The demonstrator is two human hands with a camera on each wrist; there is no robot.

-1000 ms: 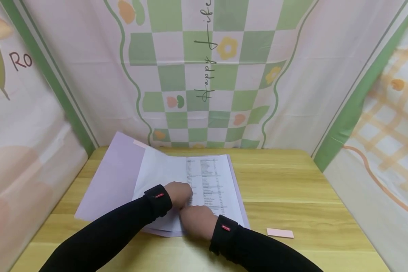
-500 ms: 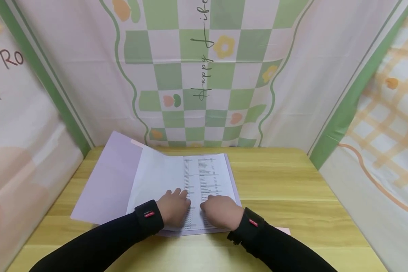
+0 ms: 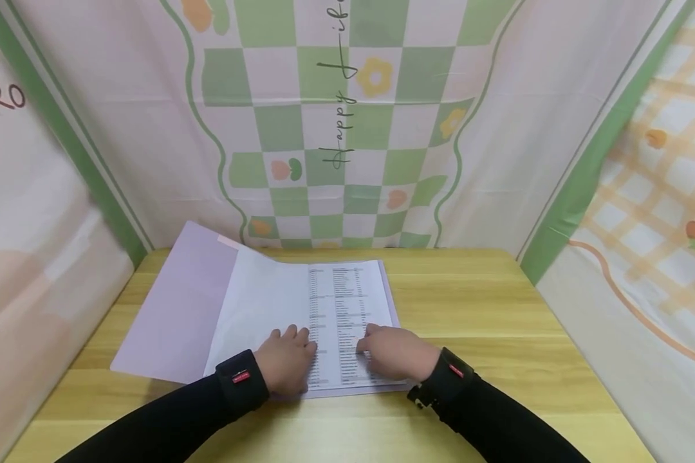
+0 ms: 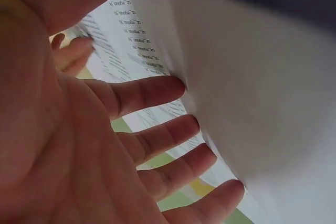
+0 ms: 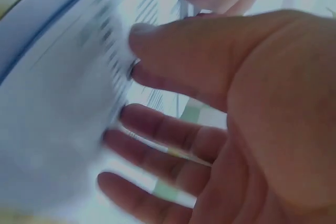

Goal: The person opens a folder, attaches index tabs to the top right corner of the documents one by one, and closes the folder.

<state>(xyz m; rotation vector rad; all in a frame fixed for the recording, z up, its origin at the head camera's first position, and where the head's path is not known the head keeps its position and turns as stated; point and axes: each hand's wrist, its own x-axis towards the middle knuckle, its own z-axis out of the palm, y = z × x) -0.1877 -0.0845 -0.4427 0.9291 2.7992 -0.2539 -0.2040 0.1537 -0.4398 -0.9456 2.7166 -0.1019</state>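
An open lilac folder (image 3: 170, 321) lies on the wooden table, its left cover spread outward. Inside it are a blank white page (image 3: 260, 296) on the left and a page of printed columns (image 3: 350, 289) on the right. My left hand (image 3: 286, 363) rests near the fold at the lower part of the pages; in the left wrist view its fingers (image 4: 157, 95) are spread and extended, tips against the white paper. Over the lower right of the printed page is my right hand (image 3: 399, 352), fingers (image 5: 157, 121) loosely bent with their tips at the paper.
The wooden table (image 3: 463, 302) extends to the right of the folder. A patterned cloth (image 3: 336, 128) hangs behind it, with more cloth at both sides. A small pink strip (image 3: 228, 242) sits on the folder's upper left edge.
My hands were together at the fold; they have parted, the left moving left and down, the right moving right. The small pink piece on the table is now hidden near my right arm.
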